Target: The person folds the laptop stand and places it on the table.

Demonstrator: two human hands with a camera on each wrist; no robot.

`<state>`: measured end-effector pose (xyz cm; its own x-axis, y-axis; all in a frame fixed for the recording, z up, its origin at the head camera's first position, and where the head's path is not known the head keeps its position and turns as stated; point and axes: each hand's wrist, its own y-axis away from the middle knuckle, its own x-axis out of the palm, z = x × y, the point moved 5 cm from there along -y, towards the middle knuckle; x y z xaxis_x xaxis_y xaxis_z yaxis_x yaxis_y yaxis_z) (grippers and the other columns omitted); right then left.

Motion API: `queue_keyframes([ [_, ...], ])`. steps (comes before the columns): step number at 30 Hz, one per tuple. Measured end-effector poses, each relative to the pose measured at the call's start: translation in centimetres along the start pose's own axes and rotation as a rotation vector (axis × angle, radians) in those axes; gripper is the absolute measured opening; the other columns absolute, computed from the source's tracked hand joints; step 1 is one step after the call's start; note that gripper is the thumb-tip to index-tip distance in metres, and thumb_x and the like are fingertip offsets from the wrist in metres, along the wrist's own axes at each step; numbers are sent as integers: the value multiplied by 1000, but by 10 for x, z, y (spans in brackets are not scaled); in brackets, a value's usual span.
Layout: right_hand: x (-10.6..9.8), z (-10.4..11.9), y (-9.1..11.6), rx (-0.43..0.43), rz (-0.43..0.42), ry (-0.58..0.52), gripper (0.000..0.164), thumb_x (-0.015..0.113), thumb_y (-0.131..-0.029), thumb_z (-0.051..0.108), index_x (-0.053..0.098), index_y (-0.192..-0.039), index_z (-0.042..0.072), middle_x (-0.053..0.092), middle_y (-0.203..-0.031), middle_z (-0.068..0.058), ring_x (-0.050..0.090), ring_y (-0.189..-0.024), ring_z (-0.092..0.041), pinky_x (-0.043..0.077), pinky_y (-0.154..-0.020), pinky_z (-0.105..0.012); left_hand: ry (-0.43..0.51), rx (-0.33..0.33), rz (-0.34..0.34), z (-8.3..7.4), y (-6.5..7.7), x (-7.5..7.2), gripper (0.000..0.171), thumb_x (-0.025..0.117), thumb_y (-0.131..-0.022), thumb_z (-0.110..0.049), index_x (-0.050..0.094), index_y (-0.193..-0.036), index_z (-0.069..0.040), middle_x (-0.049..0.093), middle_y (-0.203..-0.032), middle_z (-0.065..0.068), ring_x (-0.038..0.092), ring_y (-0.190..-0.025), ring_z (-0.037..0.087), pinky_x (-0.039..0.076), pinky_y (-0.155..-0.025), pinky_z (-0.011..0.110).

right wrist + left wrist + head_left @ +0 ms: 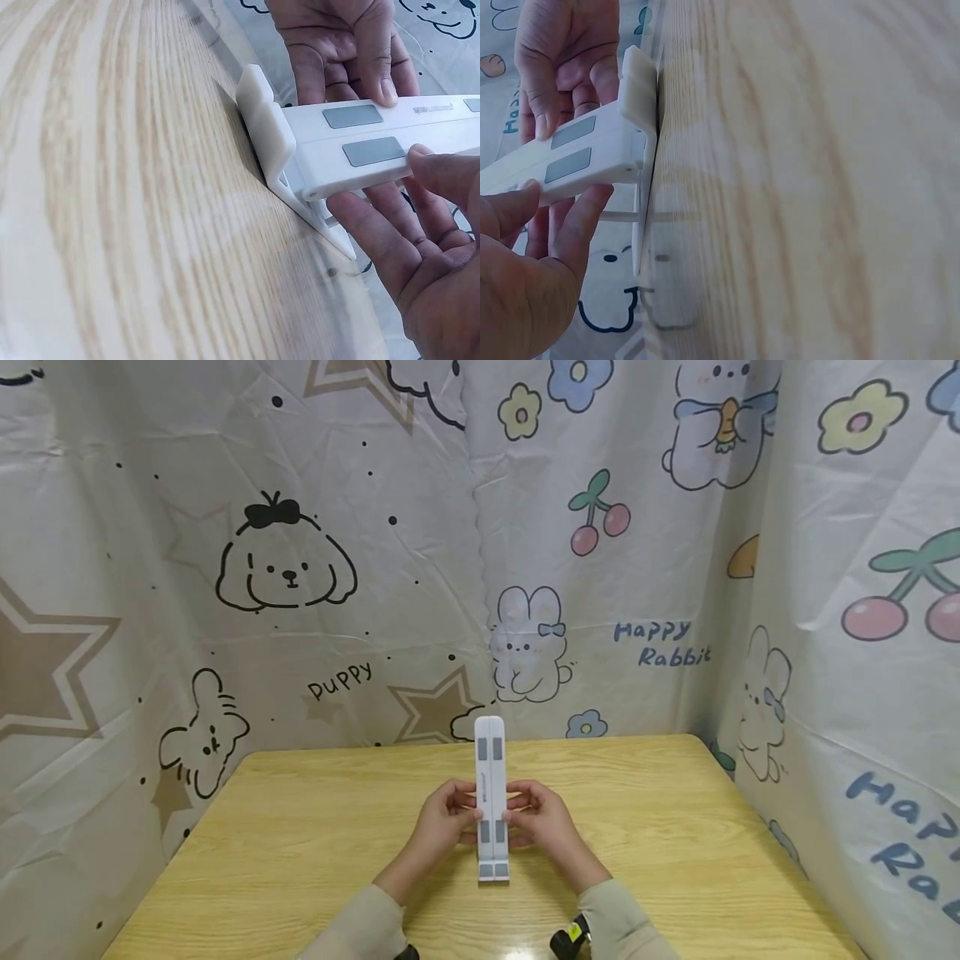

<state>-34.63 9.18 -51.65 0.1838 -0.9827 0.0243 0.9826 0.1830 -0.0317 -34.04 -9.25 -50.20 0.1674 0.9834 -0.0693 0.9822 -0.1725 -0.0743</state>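
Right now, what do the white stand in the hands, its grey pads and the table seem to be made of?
The white stand looks like hard moulded plastic with a smooth, slightly glossy finish and rounded edges. Its grey pads look matte, perhaps rubber or silicone; I cannot be sure. The table shows pale wood grain with a soft sheen, so it may be wood or a laminate. The left hand and right hand hold the stand's sides.

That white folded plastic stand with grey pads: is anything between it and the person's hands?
Nothing visible. The left hand and right hand pinch the white folded plastic stand with grey pads directly from both sides, its near end resting on the light wooden table.
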Motion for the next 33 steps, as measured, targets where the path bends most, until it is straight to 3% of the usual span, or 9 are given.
queue_keyframes([
  [13, -3, 3, -1, -2, 43, 59, 40, 72, -93, -1, 58, -130, 1, 64, -108, -18, 70, -86, -22, 64, -70, -52, 41, 3, -9, -1, 2, 0, 34, 69, -94, 4, 62, -127, 2, 61, -107, 19, 61, -87, 20, 64, -73, 52],
  [19, -10, 13, -7, -33, 141, 206, 37, 74, -93, 4, 59, -127, 1, 68, -105, -17, 71, -89, -22, 64, -77, -47, -11, -10, -22, 1, 9, -3, 34, 69, -95, 1, 65, -129, 3, 64, -106, 15, 62, -89, 18, 64, -79, 45],
  [22, -16, 26, -14, -80, 177, 301, 40, 75, -92, 4, 59, -129, 0, 68, -109, -22, 71, -90, -23, 64, -79, -42, -104, 12, 19, 1, 17, -3, 38, 69, -94, 2, 63, -132, 5, 68, -110, 17, 66, -95, 21, 63, -80, 36],
  [25, -26, 45, -23, -140, 176, 373, 43, 74, -93, 4, 59, -133, 1, 67, -116, -26, 70, -95, -25, 63, -80, -38, -188, 12, 101, 2, 27, 0, 48, 70, -92, 5, 57, -138, 8, 68, -117, 19, 67, -104, 27, 61, -83, 30],
  [29, -38, 72, -36, -218, 166, 455, 49, 75, -93, 8, 57, -139, 7, 66, -125, -22, 69, -107, -28, 61, -87, -35, -254, -10, 210, 4, 38, 6, 68, 73, -87, 9, 44, -148, 10, 64, -128, 21, 65, -116, 36, 60, -93, 35],
  [33, -40, 96, -48, -263, 220, 464, 53, 73, -95, 9, 54, -145, 11, 61, -138, -17, 64, -122, -35, 59, -95, -37, -298, -28, 246, 5, 44, 9, 77, 78, -82, 10, 40, -149, 13, 60, -137, 26, 62, -125, 40, 56, -100, 41],
])
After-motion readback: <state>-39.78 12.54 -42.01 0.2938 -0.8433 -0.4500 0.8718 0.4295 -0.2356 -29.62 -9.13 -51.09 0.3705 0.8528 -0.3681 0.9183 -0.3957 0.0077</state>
